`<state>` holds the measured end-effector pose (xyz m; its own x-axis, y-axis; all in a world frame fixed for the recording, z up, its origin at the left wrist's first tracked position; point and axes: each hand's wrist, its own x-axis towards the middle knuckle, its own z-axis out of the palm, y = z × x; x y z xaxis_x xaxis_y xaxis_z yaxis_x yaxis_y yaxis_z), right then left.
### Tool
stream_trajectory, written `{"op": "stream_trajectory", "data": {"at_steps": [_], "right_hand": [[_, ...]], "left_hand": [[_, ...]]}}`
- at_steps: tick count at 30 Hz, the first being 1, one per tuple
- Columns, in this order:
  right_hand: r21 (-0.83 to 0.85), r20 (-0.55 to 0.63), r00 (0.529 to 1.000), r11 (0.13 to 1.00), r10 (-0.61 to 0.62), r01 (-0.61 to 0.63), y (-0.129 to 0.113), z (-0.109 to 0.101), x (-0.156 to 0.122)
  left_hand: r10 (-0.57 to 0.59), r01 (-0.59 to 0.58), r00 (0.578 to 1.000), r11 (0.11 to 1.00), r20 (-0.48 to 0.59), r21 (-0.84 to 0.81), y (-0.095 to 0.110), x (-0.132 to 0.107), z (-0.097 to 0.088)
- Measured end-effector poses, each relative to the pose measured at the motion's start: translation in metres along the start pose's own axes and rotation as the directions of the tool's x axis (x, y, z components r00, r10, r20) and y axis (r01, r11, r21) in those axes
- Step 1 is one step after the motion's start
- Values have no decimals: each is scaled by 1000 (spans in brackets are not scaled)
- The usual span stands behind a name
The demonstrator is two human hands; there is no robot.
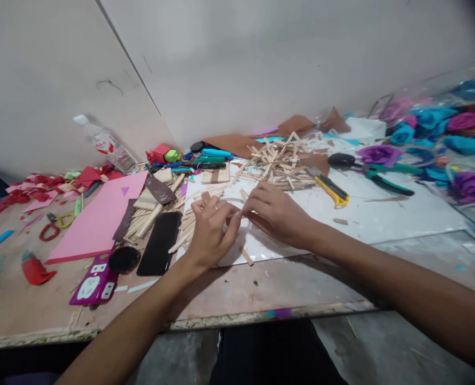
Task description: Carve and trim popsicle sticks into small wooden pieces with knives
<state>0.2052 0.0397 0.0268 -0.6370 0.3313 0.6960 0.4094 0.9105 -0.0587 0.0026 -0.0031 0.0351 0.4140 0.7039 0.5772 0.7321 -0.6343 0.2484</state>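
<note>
My left hand (211,230) and my right hand (275,211) meet over a white sheet (381,214) on the worktable. Their fingertips are pinched together around a small piece of wooden stick (237,215), which the fingers mostly hide. A loose pile of wooden craft sticks (279,158) lies just beyond my right hand. More flat sticks (153,211) lie in a stack to the left of my left hand. One short stick (247,256) rests on the sheet under my wrists.
A yellow utility knife (333,190), green-handled pliers (381,176), a black phone (160,243), a pink sheet (101,216), a purple power strip (95,280), red scissors (51,230) and a plastic bottle (107,144) are spread about. Paper flowers (433,125) crowd the right. The table edge (237,318) runs near me.
</note>
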Motion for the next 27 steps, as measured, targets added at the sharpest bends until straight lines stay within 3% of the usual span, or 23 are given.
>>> {"op": "stream_trajectory", "data": {"at_steps": [6, 12, 15, 18, 20, 22, 25, 27], "right_hand": [[-167, 18, 1000, 986, 7, -4, -8, 3, 0], [-372, 51, 992, 920, -113, 123, -11, -4, 4], [-361, 83, 972, 902, -220, 235, -15, -3, 3], [-225, 67, 952, 925, -300, 308, -15, -5, 3], [-64, -53, 978, 978, -204, 200, -8, -9, 5], [130, -197, 980, 991, 19, 7, 4, -17, 6], [275, -223, 947, 947, 230, -165, 25, -25, 4], [314, -208, 936, 926, 283, -210, 35, -25, 1]], "left_hand": [[-70, 68, 997, 995, -24, -75, 5, 5, -7], [-275, 293, 956, 868, 105, -401, -2, 4, -1], [-309, 323, 946, 855, 102, -405, -16, 6, 0], [-382, 356, 924, 874, -16, -330, -35, 9, -6], [-394, 364, 914, 900, -93, -239, -46, 10, -10], [-375, 361, 921, 923, -104, -135, -50, 8, -11], [-259, 254, 966, 951, 9, 175, -43, 2, -2], [-151, 135, 987, 968, 57, 211, -33, -1, 9]]}}
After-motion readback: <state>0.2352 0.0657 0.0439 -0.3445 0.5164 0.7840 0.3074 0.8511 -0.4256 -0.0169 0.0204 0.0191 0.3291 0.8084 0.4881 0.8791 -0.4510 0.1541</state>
